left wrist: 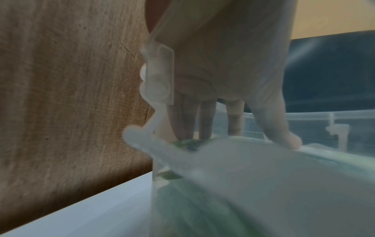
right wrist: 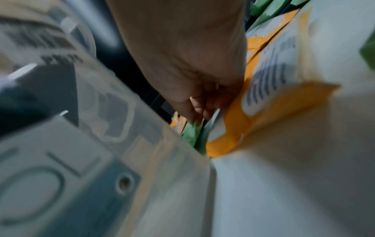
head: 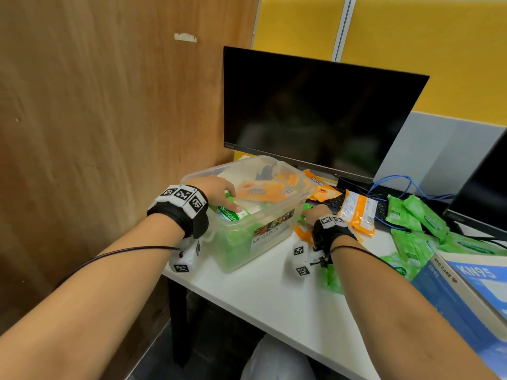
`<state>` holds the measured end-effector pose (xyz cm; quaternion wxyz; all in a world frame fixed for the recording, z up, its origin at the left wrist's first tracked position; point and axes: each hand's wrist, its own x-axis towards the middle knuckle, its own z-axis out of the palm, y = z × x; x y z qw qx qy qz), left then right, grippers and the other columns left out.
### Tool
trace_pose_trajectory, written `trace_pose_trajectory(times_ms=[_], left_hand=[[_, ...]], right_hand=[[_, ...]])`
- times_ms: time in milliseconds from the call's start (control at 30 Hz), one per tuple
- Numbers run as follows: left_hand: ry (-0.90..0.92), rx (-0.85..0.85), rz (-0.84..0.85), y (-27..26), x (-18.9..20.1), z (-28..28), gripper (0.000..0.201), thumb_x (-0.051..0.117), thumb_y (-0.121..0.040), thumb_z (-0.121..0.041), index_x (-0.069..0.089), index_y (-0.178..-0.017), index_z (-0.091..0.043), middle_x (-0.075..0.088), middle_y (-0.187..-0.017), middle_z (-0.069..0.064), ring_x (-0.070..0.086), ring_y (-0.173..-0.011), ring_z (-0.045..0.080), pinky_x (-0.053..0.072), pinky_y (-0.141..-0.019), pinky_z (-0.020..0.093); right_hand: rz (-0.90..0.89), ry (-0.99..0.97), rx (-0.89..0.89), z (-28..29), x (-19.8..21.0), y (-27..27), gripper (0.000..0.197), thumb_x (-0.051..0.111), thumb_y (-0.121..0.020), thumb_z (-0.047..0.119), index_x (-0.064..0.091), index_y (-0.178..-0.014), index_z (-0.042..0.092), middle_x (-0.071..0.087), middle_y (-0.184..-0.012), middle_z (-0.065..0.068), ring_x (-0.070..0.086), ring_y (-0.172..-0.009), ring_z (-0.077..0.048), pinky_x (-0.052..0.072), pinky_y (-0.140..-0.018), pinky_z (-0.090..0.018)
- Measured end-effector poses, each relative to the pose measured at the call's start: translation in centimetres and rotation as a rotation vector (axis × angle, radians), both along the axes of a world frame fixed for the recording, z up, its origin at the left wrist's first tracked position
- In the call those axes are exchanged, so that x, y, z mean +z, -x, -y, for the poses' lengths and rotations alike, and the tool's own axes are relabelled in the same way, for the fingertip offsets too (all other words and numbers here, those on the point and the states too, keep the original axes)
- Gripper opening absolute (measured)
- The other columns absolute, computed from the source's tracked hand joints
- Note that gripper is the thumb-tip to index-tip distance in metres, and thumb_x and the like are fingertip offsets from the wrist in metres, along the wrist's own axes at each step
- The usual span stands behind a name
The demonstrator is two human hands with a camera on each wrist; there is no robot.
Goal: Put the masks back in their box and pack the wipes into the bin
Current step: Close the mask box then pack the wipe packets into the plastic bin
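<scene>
A clear plastic bin (head: 263,242) stands on the white desk with green and orange wipes packs inside. My left hand (head: 234,200) reaches into its left end and holds a green Sanicare wipes pack (head: 233,215), thumb on the label and fingers behind it. The left wrist view shows that hand (left wrist: 241,137) on the pack (left wrist: 263,160). My right hand (head: 312,212) is down beside the bin's right wall. Its fingertips (right wrist: 194,115) pinch another green pack (right wrist: 192,134) wedged between the bin (right wrist: 121,128) and an orange pack (right wrist: 263,104). The blue KN95 mask box (head: 452,292) lies at the lower right.
Several green wipes packs (head: 419,218) and an orange-and-white pack (head: 356,215) lie loose on the right. A dark monitor (head: 315,111), keyboard (head: 334,204) and blue cable (head: 397,182) sit behind. A wooden partition (head: 96,119) closes the left side. The desk edge (head: 260,303) is near me.
</scene>
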<state>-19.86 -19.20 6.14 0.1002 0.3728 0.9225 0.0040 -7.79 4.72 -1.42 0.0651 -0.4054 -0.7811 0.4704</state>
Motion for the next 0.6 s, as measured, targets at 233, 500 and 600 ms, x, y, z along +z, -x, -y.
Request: trace_pose_trajectory(times_ms=[233,500,600], left_hand=[[-0.047,0.008,0.015,0.3,0.0,-0.2,0.058,0.066,-0.079,-0.057,0.055,-0.127,-0.027,0.055,-0.128,0.001,0.052,-0.112,0.02,0.038,-0.081,0.027],[-0.464,0.194,0.035,0.2,0.2,0.0,0.06,0.026,-0.095,-0.062,0.036,-0.138,-0.021,0.052,-0.136,0.013,0.052,-0.121,0.031,0.04,-0.099,0.045],[-0.804,0.256,0.097,0.1,0.3,0.6,0.058,0.018,-0.096,-0.062,0.038,-0.129,-0.019,0.056,-0.127,0.019,0.054,-0.115,0.034,0.04,-0.099,0.047]], right_hand=[[-0.372,-0.036,-0.285,-1.2,5.3,-0.2,0.03,0.057,-0.091,0.035,0.058,-0.089,0.005,0.061,-0.081,-0.006,0.065,-0.077,-0.024,0.055,-0.069,-0.032],[-0.986,-0.256,-0.176,3.6,13.1,-0.5,0.012,0.041,-0.096,0.014,0.043,-0.085,0.01,0.047,-0.083,0.004,0.062,-0.081,-0.014,0.057,-0.06,-0.019],[-0.955,-0.202,0.048,6.8,12.7,0.1,0.016,0.039,-0.098,0.013,0.043,-0.082,0.011,0.046,-0.083,0.003,0.06,-0.075,-0.009,0.059,-0.073,-0.033]])
